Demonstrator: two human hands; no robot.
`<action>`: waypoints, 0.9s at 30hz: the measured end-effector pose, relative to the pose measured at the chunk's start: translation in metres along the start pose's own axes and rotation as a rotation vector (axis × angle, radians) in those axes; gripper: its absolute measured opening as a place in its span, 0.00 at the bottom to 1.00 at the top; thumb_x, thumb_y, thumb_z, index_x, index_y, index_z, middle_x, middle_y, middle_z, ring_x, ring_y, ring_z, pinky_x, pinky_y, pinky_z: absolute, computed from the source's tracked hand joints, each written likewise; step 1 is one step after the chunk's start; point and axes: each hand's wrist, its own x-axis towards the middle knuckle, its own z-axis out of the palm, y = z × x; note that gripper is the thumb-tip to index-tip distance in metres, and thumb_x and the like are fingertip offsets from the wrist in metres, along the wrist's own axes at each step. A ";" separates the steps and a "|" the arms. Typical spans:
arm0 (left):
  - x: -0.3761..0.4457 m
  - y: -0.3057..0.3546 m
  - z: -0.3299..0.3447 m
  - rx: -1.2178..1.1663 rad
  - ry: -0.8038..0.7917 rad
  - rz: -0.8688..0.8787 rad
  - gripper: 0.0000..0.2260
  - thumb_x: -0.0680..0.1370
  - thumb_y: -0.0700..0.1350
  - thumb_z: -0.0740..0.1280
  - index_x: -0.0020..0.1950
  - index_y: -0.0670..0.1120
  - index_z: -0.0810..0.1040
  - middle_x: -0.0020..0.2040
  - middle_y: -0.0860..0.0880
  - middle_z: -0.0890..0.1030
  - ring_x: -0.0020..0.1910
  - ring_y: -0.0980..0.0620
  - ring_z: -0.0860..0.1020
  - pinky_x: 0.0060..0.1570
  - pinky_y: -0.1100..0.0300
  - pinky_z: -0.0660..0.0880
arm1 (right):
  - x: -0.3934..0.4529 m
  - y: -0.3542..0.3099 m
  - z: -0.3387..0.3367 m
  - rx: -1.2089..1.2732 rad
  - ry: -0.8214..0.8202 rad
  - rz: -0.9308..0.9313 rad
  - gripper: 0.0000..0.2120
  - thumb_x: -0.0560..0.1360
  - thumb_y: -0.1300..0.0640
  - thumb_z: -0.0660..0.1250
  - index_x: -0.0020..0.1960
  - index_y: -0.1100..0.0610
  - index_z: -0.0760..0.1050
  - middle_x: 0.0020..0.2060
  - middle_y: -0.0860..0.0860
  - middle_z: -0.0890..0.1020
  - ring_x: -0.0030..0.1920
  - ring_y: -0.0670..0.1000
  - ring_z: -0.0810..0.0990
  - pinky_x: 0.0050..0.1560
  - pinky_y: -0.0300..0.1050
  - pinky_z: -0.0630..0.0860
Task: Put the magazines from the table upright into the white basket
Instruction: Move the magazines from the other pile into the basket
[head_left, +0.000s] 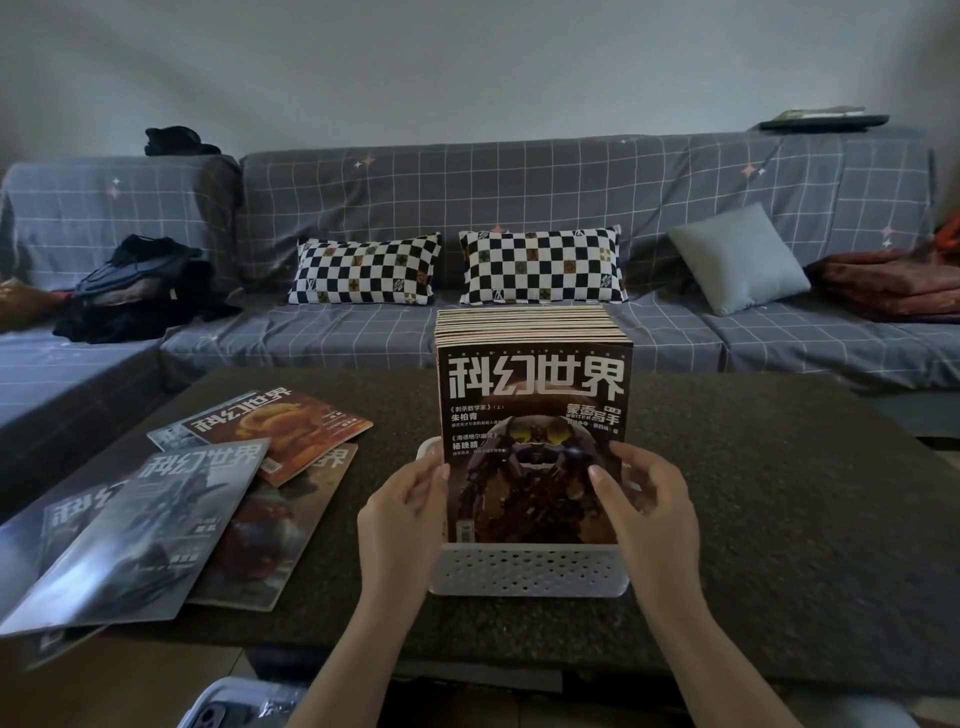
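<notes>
A white perforated basket (527, 571) stands on the dark table (779, 493) in front of me. Several magazines stand upright in it, packed front to back; the nearest one (535, 415) shows a dark cover with a robot figure. My left hand (405, 514) holds that front magazine's left edge, thumb on the cover. My right hand (647, 504) holds its right edge, thumb lying across the cover. Several more magazines (156, 509) lie flat and overlapping on the table's left side, the top ones grey and orange (280, 431).
Behind the table runs a grey checked sofa (519, 197) with two chequered pillows (540, 267), a grey cushion (737, 260), dark clothes (135, 286) at left and a red blanket (893, 286) at right. A white bin (228, 706) sits on the floor below the table's near edge.
</notes>
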 end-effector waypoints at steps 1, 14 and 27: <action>0.000 0.000 -0.005 0.013 0.001 0.003 0.09 0.77 0.46 0.68 0.56 0.48 0.83 0.46 0.59 0.83 0.45 0.69 0.79 0.39 0.81 0.69 | -0.001 -0.003 0.002 -0.011 -0.015 0.001 0.17 0.72 0.52 0.70 0.59 0.44 0.73 0.63 0.46 0.71 0.61 0.48 0.75 0.54 0.43 0.77; 0.006 -0.012 -0.066 0.055 0.041 0.023 0.08 0.78 0.47 0.66 0.54 0.50 0.83 0.42 0.63 0.81 0.44 0.73 0.77 0.40 0.80 0.68 | -0.043 -0.040 0.072 0.096 -0.147 -0.077 0.17 0.72 0.58 0.71 0.54 0.41 0.71 0.53 0.38 0.69 0.55 0.41 0.75 0.54 0.39 0.74; 0.023 -0.086 -0.147 0.077 0.226 -0.099 0.06 0.78 0.46 0.67 0.49 0.50 0.84 0.42 0.61 0.82 0.43 0.66 0.79 0.41 0.76 0.71 | -0.087 -0.055 0.198 0.191 -0.504 -0.036 0.16 0.72 0.57 0.70 0.58 0.45 0.73 0.54 0.45 0.77 0.53 0.40 0.77 0.46 0.29 0.75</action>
